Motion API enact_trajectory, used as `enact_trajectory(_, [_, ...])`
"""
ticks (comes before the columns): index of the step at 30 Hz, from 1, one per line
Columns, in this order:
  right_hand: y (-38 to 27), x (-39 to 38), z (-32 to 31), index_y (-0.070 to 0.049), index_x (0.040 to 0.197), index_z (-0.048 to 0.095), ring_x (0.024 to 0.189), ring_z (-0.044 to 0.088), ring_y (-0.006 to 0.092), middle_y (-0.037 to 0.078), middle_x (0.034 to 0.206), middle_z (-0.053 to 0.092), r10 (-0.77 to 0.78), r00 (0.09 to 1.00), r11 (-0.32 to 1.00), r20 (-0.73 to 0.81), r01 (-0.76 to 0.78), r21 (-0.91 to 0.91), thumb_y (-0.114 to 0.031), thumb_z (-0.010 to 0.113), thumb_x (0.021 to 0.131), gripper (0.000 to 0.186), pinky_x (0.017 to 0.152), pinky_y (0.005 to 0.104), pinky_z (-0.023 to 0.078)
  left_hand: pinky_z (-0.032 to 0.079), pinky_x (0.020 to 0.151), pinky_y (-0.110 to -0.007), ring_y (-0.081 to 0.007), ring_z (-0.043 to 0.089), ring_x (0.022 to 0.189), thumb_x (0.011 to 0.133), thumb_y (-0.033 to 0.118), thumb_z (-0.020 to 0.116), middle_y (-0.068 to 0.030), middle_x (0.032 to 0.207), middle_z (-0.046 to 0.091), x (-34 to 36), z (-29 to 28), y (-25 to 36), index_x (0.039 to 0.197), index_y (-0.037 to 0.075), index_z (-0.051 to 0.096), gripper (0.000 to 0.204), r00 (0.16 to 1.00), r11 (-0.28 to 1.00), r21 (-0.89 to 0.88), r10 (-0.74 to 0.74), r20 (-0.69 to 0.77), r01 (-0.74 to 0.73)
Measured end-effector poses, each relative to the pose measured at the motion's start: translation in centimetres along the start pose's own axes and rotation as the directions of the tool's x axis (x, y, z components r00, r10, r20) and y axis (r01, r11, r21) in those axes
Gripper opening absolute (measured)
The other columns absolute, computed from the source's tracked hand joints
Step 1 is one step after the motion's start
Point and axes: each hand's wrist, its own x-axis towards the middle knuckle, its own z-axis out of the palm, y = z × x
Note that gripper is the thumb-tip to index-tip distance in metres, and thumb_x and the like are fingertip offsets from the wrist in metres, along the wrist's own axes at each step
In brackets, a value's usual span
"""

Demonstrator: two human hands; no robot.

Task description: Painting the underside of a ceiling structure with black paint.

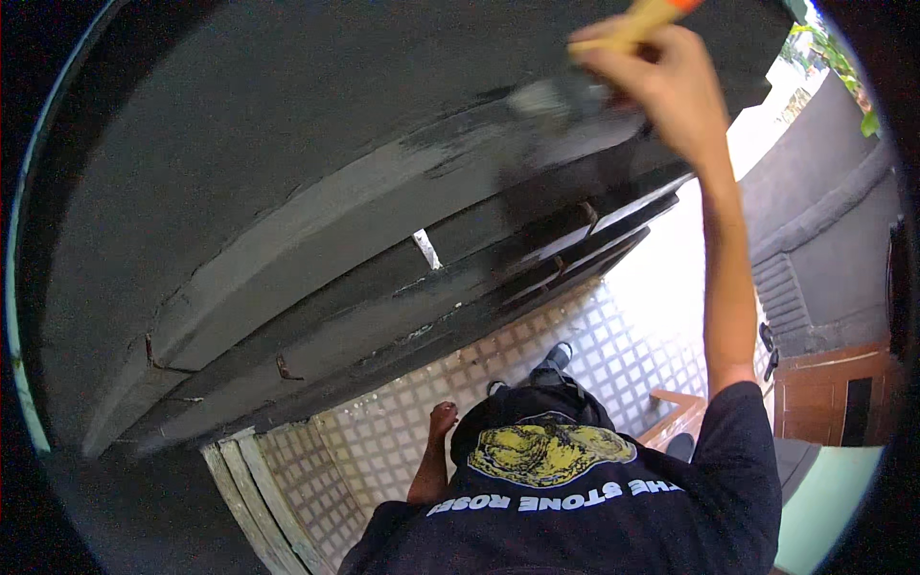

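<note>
Raised at the upper right, my right hand [666, 81] is closed round the yellow handle of a paintbrush [632, 31] with an orange end. Blurred by motion, the brush head lies against or very close to a grey ledge [335, 196] on a dark wall. Wet-looking dark streaks mark the ledge beside the bristles, while its stretch to the left is paler grey. My left hand [443, 418] hangs low beside my body, fingers curled, and no object shows in it.
Below the ledge run more dark ledges with rusty metal brackets [287, 369] and a white strip [426, 249]. Far beneath is a tiled floor [383, 441]. White posts [259, 498] stand lower left. A brown wooden door [829, 393] and a grey wall [815, 182] are at right.
</note>
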Motion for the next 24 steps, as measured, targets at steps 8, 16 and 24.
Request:
enact_trajectory(8, [0.1,-0.6,-2.5,-0.003,0.096,0.073,0.074,0.070,0.0299,0.016,0.080,0.071,-0.171,0.960,0.750,-0.222,-0.019,-0.661,-0.027,0.070,0.074,0.033,0.071,0.0365,0.053,0.056,0.077,-0.048,-0.0367,0.067,0.089,0.078,0.029,0.059,-0.0133,0.096,0.069,-1.3,3.5,-8.0,0.090,0.014,0.072,0.023,0.984,0.845,0.511,0.093,0.152,-0.159])
enact_trajectory(16, [-10.6,-4.0,10.3,-0.003,0.070,0.063,0.060,0.061,0.0373,0.017,0.064,0.060,-0.538,0.832,0.843,-0.137,0.535,-0.059,-0.015,0.066,0.071,0.013,0.059,0.0463,0.051,0.053,0.076,-0.045,-0.0376,0.066,0.086,0.084,0.030,0.054,-0.0157,0.095,0.069,-0.8,1.5,-1.7,0.095,0.009,0.071,0.029,0.982,0.926,0.326,0.184,0.048,-0.190])
enact_trajectory(24, [-3.4,-11.1,10.8,-0.011,0.110,0.069,0.066,0.065,0.0211,0.008,0.085,0.065,-0.380,0.890,0.834,-0.252,0.447,0.324,-0.010,0.075,0.075,0.036,0.058,0.0317,0.053,0.050,0.068,-0.026,-0.0082,0.059,0.072,0.089,0.011,0.063,-0.0018,0.083,0.064,-8.8,-9.0,22.5,0.115,0.002,0.063,0.027,0.981,0.723,-0.668,0.068,-0.184,-0.176])
